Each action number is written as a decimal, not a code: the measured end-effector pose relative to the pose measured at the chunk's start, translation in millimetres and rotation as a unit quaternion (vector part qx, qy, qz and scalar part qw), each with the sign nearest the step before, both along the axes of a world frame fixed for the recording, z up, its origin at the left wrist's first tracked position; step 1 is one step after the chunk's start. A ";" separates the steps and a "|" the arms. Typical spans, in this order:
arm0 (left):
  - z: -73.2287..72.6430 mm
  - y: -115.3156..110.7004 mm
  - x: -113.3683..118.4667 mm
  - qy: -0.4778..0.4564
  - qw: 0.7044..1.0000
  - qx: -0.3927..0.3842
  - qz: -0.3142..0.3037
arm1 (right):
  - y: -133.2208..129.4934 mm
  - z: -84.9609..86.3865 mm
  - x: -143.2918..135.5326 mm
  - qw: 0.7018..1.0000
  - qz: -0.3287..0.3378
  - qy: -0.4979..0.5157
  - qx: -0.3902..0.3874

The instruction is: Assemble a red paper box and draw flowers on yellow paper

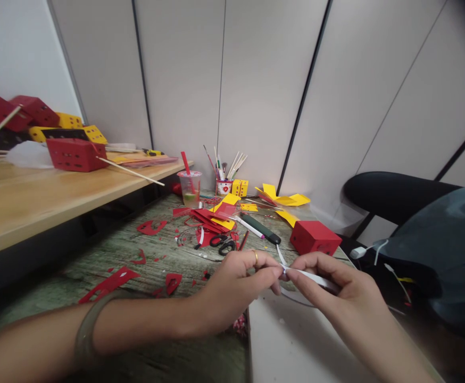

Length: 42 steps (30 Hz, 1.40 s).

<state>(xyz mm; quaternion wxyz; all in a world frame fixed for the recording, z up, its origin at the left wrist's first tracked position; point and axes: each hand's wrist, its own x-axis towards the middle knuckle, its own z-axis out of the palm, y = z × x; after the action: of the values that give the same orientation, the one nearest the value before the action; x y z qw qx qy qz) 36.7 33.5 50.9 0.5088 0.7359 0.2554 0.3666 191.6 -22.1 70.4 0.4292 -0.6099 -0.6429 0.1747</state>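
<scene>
Both hands (232, 290) pinch a white strip (315, 279) at a littered, wood-grained table (116, 250), panelled wall (256, 96) behind.

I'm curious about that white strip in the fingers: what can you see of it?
The white strip looks narrow, thin and flexible, perhaps paper or ribbon. The left hand and right hand pinch it; its shape there is too small to tell. One length slants up beyond them; others run rightward, one bowing low.

Narrow white strip (319, 279) — bent, curving, pinched in midair.
</scene>
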 end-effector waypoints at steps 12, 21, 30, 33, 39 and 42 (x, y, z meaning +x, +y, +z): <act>-0.9 -0.3 -2.1 0.037 0.996 0.081 0.016 | -0.1 0.9 -1.7 1.000 -0.001 -0.019 0.019; 3.0 -1.6 -2.0 0.043 0.995 0.085 0.013 | -0.1 0.5 -1.4 0.999 0.000 -0.033 0.032; 1.9 -2.1 -2.8 0.042 0.997 0.059 0.015 | 0.8 -2.4 -1.9 0.997 0.007 -0.054 0.049; 0.0 -0.9 -2.4 0.035 0.997 0.064 0.019 | 0.9 -2.5 -1.6 0.995 0.013 -0.074 0.058; -0.3 -1.7 -0.9 0.033 0.996 0.073 0.032 | 0.3 -3.5 0.5 0.982 0.046 -0.118 0.139; 1.1 -2.3 -0.8 0.029 0.994 0.096 0.044 | -0.6 -4.6 -0.7 0.970 0.059 -0.147 0.186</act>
<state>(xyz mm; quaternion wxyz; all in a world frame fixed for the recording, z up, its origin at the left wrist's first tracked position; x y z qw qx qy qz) 35.9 31.2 52.0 0.4114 0.7797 0.2657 0.3901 190.9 -22.7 65.8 0.4247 -0.4990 -0.7552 -0.0147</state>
